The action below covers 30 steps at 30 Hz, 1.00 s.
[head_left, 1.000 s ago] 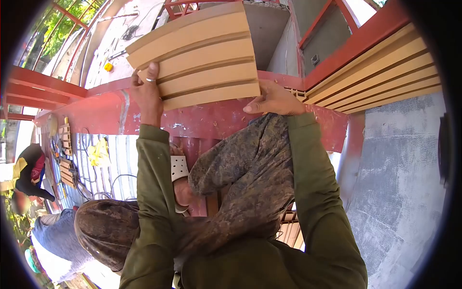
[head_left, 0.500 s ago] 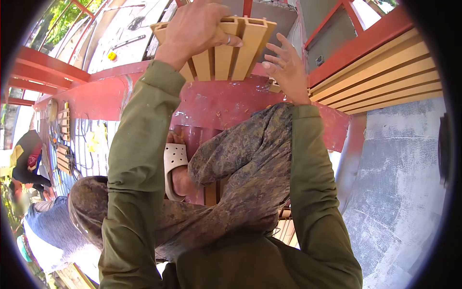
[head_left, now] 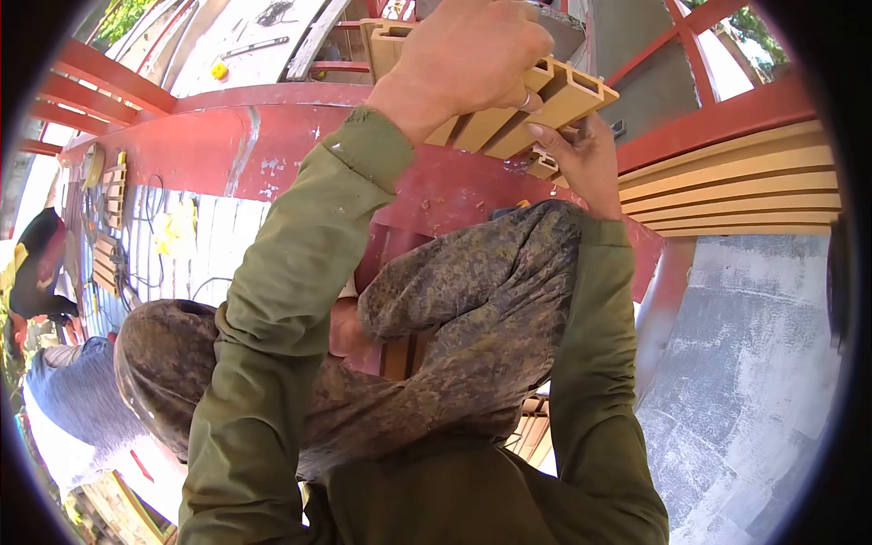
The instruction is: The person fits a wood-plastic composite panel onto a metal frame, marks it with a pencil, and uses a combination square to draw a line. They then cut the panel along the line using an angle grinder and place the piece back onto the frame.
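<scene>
A tan fluted slat panel (head_left: 570, 98) with hollow channel ends is held up in front of me, tilted down to the right. My left hand (head_left: 468, 68) is closed over its upper end, with a ring on one finger. At the panel's lower right edge, my right hand (head_left: 589, 165) has its thumb on the near face, and its other fingers are partly hidden behind. A small tan offcut of similar profile (head_left: 543, 165) lies just below the panel, beside my right hand.
Tan slats (head_left: 736, 182) are fixed under a red steel beam (head_left: 708, 127) on the right, above a grey wall (head_left: 745, 363). A red metal surface (head_left: 309, 136) spans the front. Tools and short slat pieces (head_left: 105, 263) lie at left, near another person (head_left: 86, 400).
The panel has moved to the right and tilted, carried by my left hand. My right hand, earlier open and apart from it, now grips its right edge.
</scene>
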Tool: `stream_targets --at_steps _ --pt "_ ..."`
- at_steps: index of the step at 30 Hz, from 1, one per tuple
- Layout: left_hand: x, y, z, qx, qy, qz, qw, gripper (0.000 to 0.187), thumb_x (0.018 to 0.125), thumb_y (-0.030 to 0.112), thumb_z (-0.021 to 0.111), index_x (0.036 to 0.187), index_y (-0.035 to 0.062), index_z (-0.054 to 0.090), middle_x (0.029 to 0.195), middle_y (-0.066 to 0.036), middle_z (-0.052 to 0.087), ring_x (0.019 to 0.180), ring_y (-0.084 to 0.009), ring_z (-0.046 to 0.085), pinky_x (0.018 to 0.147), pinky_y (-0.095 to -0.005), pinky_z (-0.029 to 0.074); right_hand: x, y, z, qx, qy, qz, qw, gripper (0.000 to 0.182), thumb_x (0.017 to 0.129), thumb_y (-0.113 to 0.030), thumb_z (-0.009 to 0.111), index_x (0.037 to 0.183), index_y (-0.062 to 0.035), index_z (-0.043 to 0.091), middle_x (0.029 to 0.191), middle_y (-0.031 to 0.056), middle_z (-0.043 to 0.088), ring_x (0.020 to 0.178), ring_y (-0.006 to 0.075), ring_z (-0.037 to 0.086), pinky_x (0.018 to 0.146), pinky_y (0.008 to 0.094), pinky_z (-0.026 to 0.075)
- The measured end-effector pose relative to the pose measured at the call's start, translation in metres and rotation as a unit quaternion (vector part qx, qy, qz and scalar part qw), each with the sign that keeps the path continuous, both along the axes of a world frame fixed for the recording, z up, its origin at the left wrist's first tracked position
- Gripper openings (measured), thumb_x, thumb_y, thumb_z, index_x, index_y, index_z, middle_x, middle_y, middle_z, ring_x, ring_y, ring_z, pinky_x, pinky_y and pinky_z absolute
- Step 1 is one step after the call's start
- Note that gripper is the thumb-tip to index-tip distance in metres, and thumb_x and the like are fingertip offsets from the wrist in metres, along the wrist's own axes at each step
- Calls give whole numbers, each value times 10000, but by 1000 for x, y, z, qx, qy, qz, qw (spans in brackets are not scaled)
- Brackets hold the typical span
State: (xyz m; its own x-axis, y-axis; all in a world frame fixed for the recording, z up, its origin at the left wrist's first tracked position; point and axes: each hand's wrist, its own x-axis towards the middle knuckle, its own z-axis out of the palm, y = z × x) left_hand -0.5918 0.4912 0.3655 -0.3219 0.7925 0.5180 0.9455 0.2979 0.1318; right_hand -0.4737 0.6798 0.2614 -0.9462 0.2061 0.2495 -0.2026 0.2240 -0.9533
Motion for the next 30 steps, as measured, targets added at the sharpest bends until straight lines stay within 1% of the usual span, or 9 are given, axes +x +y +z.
stream_targets --at_steps 9,11,16,18,19,20,24,26,30 --pt "-14 31 -49 7 3 -14 1000 456 669 453 853 890 85 699 955 -65 635 849 -312 686 725 -461 544 -1 26 -33 43 19 -21 999 500 921 -202 768 1292 42 537 1141 130 692 1043 188 677 881 339 554" --pt "-14 32 -52 -51 -13 22 998 632 619 492 894 1057 83 691 1062 -98 630 919 -319 683 755 -436 549 -3 26 -41 65 45 -28 997 526 927 -225 762 1322 26 523 1153 117 684 1045 188 667 906 348 536" --pt "-11 21 -55 50 3 -47 998 462 732 357 829 1049 65 663 1194 -117 612 956 -334 657 804 -439 539 -3 31 -47 54 19 -28 998 581 921 -242 766 1369 17 501 1204 127 666 1083 190 650 900 345 541" --pt "-4 11 -46 173 90 -28 980 515 725 349 830 1145 93 680 1124 -107 648 926 -321 664 801 -416 540 -4 34 -47 52 19 -12 998 600 920 -250 768 1391 5 497 1214 113 667 1086 182 647 886 345 548" --pt "-7 7 -58 185 128 23 974 837 578 475 946 1233 44 653 1130 -103 627 1063 -329 617 910 -451 486 -5 36 -48 51 20 -16 998 600 920 -250 768 1391 5 497 1214 113 667 1086 182 647 886 345 548" --pt "-6 -2 -69 183 127 18 975 837 578 475 946 1233 44 653 1130 -103 627 1063 -329 617 910 -451 486 -6 36 -47 48 29 -13 998 608 916 -255 772 1396 -1 498 1210 105 671 1071 176 650 871 342 555" --pt "-10 -54 -169 349 -172 229 892 1240 487 561 968 1441 -12 421 1298 -220 509 1361 -400 394 1057 -480 442 -5 49 -57 29 41 1 999 624 906 -266 783 1399 -10 501 1197 93 679 1025 166 661 825 333 573" --pt "-7 -68 -214 216 -444 220 842 1135 538 508 965 1390 -45 461 1272 -225 517 1402 -408 317 1119 -506 385 -4 50 -60 32 35 -5 999 625 906 -266 784 1400 -9 499 1195 92 680 1014 161 663 815 331 576" --pt "5 -36 -239 119 -269 198 935 1004 580 461 960 1304 -68 506 1267 -277 520 1346 -427 412 1069 -497 430 -3 45 -56 7 29 -8 1000 637 902 -266 788 1402 -3 493 1198 94 676 1026 160 655 836 338 568"
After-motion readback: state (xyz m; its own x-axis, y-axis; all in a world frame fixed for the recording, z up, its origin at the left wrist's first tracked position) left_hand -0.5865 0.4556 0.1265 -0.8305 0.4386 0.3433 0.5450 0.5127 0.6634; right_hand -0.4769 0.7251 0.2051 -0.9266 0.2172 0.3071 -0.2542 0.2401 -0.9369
